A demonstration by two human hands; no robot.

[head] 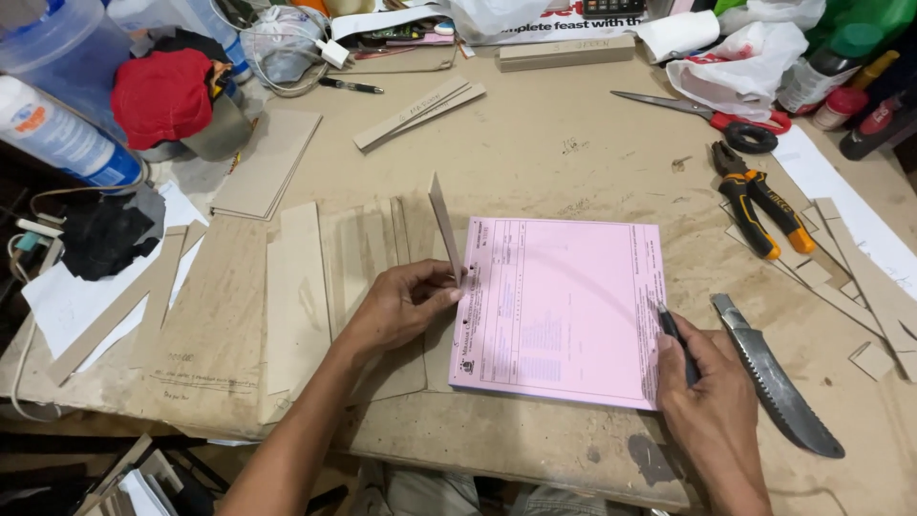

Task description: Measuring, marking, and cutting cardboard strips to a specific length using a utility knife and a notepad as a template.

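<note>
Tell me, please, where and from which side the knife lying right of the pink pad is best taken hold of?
Probably by its handle end, the upper narrow part of the knife, nearest the pliers. The serrated blade widens toward the table's near edge, so coming from above with the fingers closing across the handle keeps them off the teeth. The right hand lies beside it but holds a pen.

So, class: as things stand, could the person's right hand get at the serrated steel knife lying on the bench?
Probably yes. The right hand rests on the bench just left of the serrated steel knife, with nothing lying between them. It already holds a dark pen, though, so its fingers are not free to grip.
</note>
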